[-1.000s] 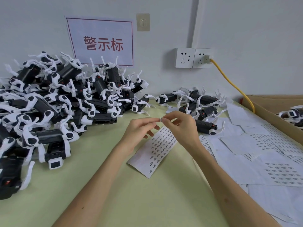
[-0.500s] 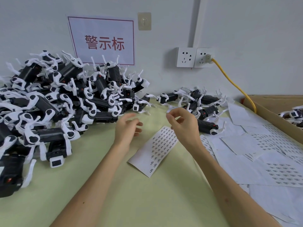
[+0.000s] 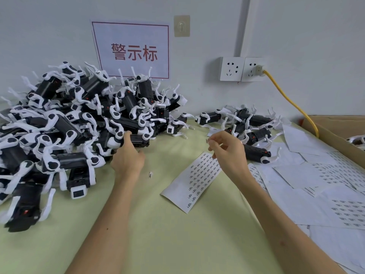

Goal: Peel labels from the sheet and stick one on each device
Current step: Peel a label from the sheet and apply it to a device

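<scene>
The label sheet (image 3: pixel 197 183) is lying flat on the table (image 3: pixel 158 224), within easy reach. Just beyond, the right hand (image 3: pixel 227 153) is pinching a peeled label (image 3: pixel 206 141) at its fingertips, sticky side kept free. The left hand (image 3: pixel 127 157) is touching a device (image 3: pixel 138 142) at the edge of the pile (image 3: pixel 79 119), likely to draw it over. I cannot tell whether it is gripping.

We're looking at a pale grey wall (image 3: pixel 296 36), evenly lit, and a white sign (image 3: pixel 130 50) with red characters inside a red frame is hanging on it. Just right of the sign, a beige hook plate (image 3: pixel 182 26) is sticking to the wall. White trunking (image 3: pixel 242 26) is running down to two white sockets (image 3: pixel 232 69). A yellow cable (image 3: pixel 286 97) is trailing from the right one towards a cardboard box (image 3: pixel 335 133). A pale green tabletop (image 3: pixel 177 244) is stretching out below us.
</scene>
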